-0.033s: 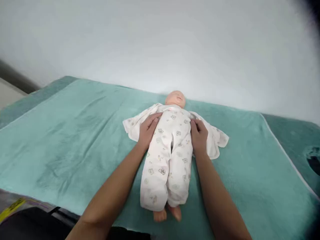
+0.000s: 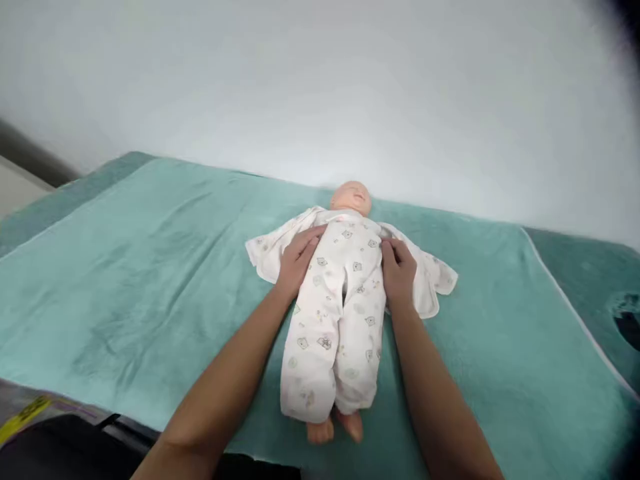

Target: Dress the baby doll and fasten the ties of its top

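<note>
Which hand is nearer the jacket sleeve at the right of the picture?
Right. The right hand is at the trousers on the side toward that sleeve; the left hand is at their opposite side, farther away.

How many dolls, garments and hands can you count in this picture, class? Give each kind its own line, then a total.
Dolls: 1 (the doll lying face up)
Garments: 2 (patterned trousers, spread jacket)
Hands: 2 (left hand, right hand)
Total: 5
</note>
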`<state>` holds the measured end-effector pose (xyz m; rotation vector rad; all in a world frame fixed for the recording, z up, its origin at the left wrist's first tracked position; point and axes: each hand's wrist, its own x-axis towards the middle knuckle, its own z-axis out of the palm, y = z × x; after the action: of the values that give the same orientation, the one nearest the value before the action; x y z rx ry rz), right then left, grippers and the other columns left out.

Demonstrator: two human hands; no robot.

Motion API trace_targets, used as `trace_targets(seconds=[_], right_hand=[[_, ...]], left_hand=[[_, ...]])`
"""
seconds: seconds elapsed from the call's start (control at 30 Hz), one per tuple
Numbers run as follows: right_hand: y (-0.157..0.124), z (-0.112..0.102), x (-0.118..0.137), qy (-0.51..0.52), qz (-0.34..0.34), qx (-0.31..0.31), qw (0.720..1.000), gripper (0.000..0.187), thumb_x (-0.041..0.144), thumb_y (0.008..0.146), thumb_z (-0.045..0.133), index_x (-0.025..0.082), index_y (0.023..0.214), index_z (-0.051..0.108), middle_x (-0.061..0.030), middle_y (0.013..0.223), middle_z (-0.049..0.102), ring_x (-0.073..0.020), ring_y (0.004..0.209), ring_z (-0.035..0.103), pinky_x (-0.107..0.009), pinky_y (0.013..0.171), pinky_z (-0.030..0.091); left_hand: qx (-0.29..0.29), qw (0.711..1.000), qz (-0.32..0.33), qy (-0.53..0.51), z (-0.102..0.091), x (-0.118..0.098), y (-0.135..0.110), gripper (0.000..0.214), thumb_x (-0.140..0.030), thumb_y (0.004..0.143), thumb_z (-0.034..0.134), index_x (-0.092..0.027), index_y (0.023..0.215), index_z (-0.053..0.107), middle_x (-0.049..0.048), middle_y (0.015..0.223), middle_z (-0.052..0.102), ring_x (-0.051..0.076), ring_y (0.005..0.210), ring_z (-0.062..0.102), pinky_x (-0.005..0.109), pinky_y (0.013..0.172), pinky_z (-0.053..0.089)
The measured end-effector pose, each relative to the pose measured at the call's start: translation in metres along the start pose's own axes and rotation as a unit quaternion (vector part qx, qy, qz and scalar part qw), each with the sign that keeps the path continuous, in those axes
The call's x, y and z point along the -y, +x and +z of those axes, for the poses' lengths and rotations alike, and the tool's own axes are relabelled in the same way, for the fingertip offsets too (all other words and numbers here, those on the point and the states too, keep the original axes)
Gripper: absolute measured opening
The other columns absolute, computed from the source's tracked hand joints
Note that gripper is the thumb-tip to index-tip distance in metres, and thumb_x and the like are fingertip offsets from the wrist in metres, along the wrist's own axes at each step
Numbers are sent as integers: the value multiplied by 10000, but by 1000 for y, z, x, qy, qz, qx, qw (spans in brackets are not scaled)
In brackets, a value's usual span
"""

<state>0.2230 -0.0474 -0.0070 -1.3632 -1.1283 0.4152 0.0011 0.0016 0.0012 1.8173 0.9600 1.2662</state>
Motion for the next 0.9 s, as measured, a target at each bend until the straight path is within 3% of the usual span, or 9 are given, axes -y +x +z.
trace_targets(seconds=[0.2, 0.4, 0.53, 0.67, 0.77, 0.9], right_hand=[[-2, 2, 6, 40, 8, 36, 999, 323, 417, 950, 533, 232, 1092, 756, -43, 1176, 724, -220, 1146, 630, -401, 1043, 454], [0, 4, 2, 46, 42, 51, 997, 356, 440, 930, 549, 228, 1136, 747, -47, 1209, 716, -238, 1184, 619, -416, 1056, 452], [-1, 3, -5, 18, 38, 54, 998, 360, 390, 926, 514, 245, 1184, 720, -32, 1248, 696, -230, 1194, 603, -433, 1082, 433], [-9, -9, -12, -57, 25, 112, 992, 448, 293, 927, 439, 258, 1334, 622, -30, 1357, 632, -236, 1264, 557, -456, 1113, 401], [-30, -21, -11, -135, -21, 161, 977, 523, 230, 922, 421, 252, 1435, 518, -53, 1408, 591, -250, 1264, 554, -445, 1092, 415], [-73, -38, -3, -251, -111, 209, 939, 480, 191, 921, 441, 188, 1388, 553, -114, 1369, 608, -274, 1283, 521, -419, 1082, 403]], left_hand=[[82, 994, -67, 35, -1, -2, 10, 529, -474, 1006, 387, -286, 1499, 424, -24, 1598, 366, 185, 1509, 274, 394, 1279, 177], [116, 989, -88, 24, -6, -5, 9, 548, -499, 1014, 337, -313, 1528, 367, -66, 1645, 232, 182, 1536, 177, 378, 1282, 155], [84, 991, -100, 31, -8, -3, 0, 521, -482, 1004, 378, -312, 1492, 438, -46, 1600, 353, 201, 1508, 278, 388, 1271, 205], [41, 990, -98, 91, -9, 1, -21, 483, -340, 984, 417, -232, 1447, 505, 41, 1473, 544, 232, 1370, 499, 412, 1185, 376], [82, 967, -81, 229, -10, 0, -46, 452, -244, 911, 533, -189, 1356, 593, 89, 1355, 641, 262, 1268, 583, 412, 1133, 431], [112, 933, -43, 339, -11, -10, -84, 454, -188, 851, 618, -176, 1305, 629, 115, 1356, 632, 273, 1305, 547, 412, 1202, 333]])
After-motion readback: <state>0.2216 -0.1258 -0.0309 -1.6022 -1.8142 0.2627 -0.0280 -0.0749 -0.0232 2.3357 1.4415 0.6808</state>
